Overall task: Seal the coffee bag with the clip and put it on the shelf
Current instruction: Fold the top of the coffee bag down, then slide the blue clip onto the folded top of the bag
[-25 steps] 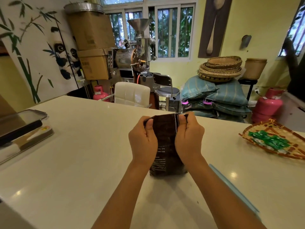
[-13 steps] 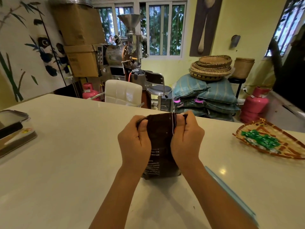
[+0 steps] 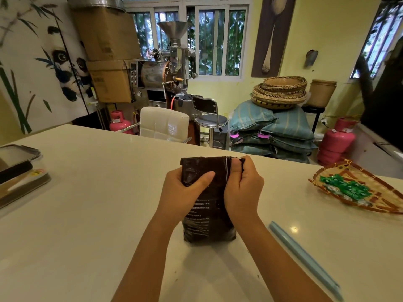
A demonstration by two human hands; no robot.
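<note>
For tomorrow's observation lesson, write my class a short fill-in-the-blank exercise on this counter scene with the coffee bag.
1. Both hands grip the dark coffee bag, which stands ___ on the white counter.
2. The long clip lying right of the bag is light ___.
3. The right hand pinches the bag's ___ edge; the left hand grips lower.
4. The woven tray holds ___ packets.

Missing words: upright; blue; top; green

Dark brown coffee bag with white print, pale blue clip, white table

Both hands, left and right, grip the upright coffee bag beside the blue clip.
</note>
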